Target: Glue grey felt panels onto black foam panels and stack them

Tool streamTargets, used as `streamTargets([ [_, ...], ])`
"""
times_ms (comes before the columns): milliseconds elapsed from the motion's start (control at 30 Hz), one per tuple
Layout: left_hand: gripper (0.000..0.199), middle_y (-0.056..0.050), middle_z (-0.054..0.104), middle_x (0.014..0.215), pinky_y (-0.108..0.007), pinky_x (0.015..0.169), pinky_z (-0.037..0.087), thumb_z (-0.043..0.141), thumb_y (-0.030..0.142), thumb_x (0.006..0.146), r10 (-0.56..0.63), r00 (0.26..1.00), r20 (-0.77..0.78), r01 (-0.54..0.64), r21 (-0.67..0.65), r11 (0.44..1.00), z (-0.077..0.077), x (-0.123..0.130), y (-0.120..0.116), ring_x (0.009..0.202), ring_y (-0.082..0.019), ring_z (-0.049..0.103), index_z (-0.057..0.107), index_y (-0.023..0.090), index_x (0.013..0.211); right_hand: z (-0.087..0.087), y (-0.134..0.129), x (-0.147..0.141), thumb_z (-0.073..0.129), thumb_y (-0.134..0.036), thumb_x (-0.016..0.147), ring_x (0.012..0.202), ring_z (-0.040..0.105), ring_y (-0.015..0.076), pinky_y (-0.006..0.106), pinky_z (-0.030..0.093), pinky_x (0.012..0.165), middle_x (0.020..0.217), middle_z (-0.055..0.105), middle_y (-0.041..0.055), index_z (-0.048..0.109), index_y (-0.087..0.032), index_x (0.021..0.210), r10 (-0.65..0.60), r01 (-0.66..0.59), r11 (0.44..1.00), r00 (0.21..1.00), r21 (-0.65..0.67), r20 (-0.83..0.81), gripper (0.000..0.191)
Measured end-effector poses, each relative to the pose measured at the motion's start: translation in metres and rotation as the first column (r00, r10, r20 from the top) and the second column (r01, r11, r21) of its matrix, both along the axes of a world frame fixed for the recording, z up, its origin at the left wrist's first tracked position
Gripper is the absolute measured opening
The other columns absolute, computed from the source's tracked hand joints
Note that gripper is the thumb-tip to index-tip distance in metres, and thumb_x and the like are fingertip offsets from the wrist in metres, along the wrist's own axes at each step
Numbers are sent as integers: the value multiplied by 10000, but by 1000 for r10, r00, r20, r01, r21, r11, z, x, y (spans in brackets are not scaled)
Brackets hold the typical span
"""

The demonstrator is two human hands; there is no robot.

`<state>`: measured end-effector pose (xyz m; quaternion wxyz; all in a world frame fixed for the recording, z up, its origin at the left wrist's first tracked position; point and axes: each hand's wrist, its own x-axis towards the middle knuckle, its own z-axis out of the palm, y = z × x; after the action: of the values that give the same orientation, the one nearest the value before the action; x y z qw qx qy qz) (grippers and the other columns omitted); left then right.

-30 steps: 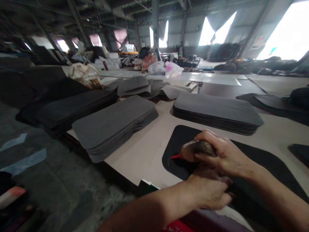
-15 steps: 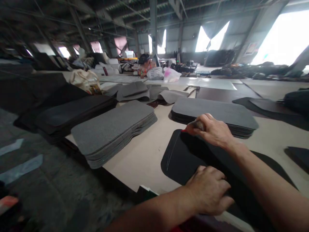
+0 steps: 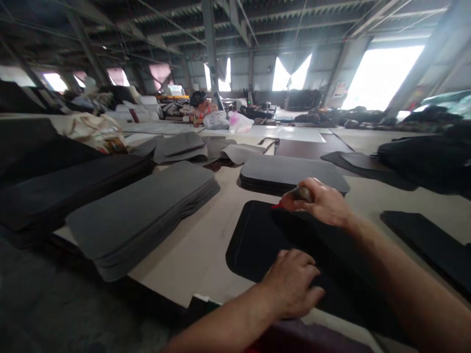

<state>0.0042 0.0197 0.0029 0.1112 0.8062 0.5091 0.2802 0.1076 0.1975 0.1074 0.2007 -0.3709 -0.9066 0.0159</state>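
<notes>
A black sheet with rounded corners [image 3: 253, 235] lies flat on the pale table [image 3: 184, 267]; a thin line runs near its left end. My right hand [image 3: 318, 200] is closed around the handle of a tool [image 3: 303, 194], whose red tip [image 3: 276, 206] is at the sheet's far edge. Nearer to me, my left hand [image 3: 294, 284] rests on the sheet, fingers bent and slightly apart, holding nothing visible. Just beyond the right hand is a stack of grey sheets [image 3: 290, 169].
Another grey stack [image 3: 143, 211] stands on the left, beside a dark stack [image 3: 73, 181]. Loose grey pieces [image 3: 184, 146] and a cream cloth bag [image 3: 91, 130] lie farther back. Black pieces [image 3: 423, 235] and a dark bundle [image 3: 423, 157] are on the right. The table edge drops off at the lower left.
The camera view has turned to the right, so the table and stacks appear farther left. The red tip has moved slightly along the sheet's far edge to the right. My left hand stays on the sheet.
</notes>
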Motion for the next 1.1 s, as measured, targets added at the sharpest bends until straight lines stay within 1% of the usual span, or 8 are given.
streamTargets([
  [100,273,-48,659,1207,-413,1023,430,678,368,892,14,1000,23,-13,-18,1000,1,1,0,1177,-238,555,679,204,1110,2,-1,16,620,-462,860,882,620,250,325,370,671,1113,616,19,537,-278,1113,-36,36,999,999,-17,12,323],
  [200,278,-44,654,1213,-407,1026,423,693,345,884,26,999,37,-25,-28,999,1,3,0,1183,-232,548,673,206,1124,1,-4,17,628,-438,865,907,623,250,322,375,694,1128,610,27,522,-267,1122,-32,31,999,999,-17,-13,327],
  [433,248,-22,648,1218,-393,1024,419,711,277,864,57,996,76,-55,-34,998,-1,6,-1,1179,-208,548,681,234,1106,-1,-14,-29,629,-418,883,920,628,226,301,359,683,1158,591,34,492,-259,1151,102,-103,993,994,51,34,341],
  [567,238,-16,657,1198,-393,1006,427,723,253,846,63,992,109,-58,-45,997,-1,5,-1,1166,-206,558,690,246,1081,11,-12,-53,619,-432,872,843,636,220,296,326,626,1143,588,38,516,-269,1151,173,-181,982,978,58,120,339],
  [700,223,-21,668,1181,-406,1008,426,725,233,834,68,989,135,-62,-48,997,-1,5,-1,1156,-214,566,695,245,1054,32,-2,-54,616,-364,840,810,629,220,288,298,600,1088,603,42,549,-269,1117,204,-219,974,955,51,213,300],
  [867,217,-16,667,1186,-405,1011,422,724,228,831,62,991,120,-59,-32,998,-3,5,0,1165,-214,561,691,240,1045,48,15,-19,637,-356,786,772,602,215,285,271,580,1001,618,36,582,-262,1036,138,-153,988,948,31,286,273],
  [967,222,-16,666,1184,-402,1014,420,730,236,830,61,991,121,-58,-27,998,-4,4,1,1166,-211,561,685,237,1048,49,24,18,661,-399,759,729,579,197,277,270,578,973,615,28,578,-254,998,46,-55,998,951,20,305,291],
  [1100,220,-27,661,1192,-405,1011,424,714,229,844,46,991,127,-43,-27,999,-3,4,0,1161,-215,561,682,235,1062,46,31,79,639,-390,767,781,573,202,273,286,607,965,603,28,567,-246,989,-67,63,998,945,22,321,274],
])
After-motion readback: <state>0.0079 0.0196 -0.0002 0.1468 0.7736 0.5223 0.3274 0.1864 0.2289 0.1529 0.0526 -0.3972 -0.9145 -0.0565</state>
